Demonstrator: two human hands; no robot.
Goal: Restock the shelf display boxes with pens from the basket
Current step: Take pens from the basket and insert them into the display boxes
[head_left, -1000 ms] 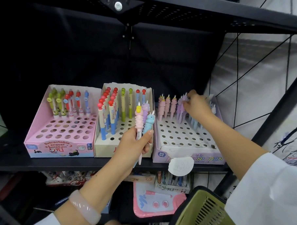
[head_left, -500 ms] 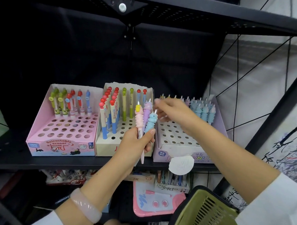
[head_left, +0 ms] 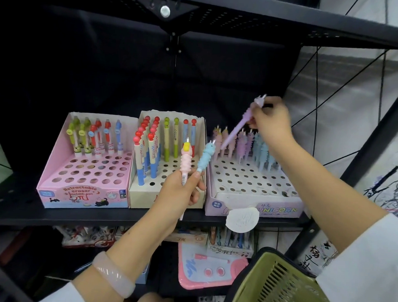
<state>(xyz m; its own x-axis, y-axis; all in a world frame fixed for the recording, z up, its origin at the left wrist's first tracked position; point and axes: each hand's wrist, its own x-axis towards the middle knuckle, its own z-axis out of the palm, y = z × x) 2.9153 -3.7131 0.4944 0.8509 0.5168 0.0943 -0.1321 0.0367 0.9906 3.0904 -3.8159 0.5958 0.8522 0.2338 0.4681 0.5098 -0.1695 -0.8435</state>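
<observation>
While the right hand (head_left: 268, 123) is raised above the far rows of the unicorn display box (head_left: 255, 190), it pinches a purple unicorn pen (head_left: 241, 123) near its figured top between thumb and curled fingers; the pen's long axis runs diagonally, with the unicorn head up and to the right and the writing tip down and to the left, over the pink pens standing at the box's far left. The right forearm reaches in from the near right, its white sleeve (head_left: 371, 261) at the frame's edge. Nearer and to the left, the left hand (head_left: 180, 193) grips two pens in a closed fist in front of the cream middle box (head_left: 166, 196): a pink pen (head_left: 185, 161) held almost upright, yellow cap on top, and a blue unicorn pen (head_left: 205, 157) tilted slightly right, head up. The left forearm rises from the near left, with a pale bangle (head_left: 114, 274) on the wrist. Pink, purple and blue unicorn pens stand upright in the far rows of the unicorn box, on the right of the black shelf (head_left: 99, 215). A pink eraser-pen box (head_left: 82, 196) sits at the left. The green basket (head_left: 276, 284) lies at the near right, below the shelf.
</observation>
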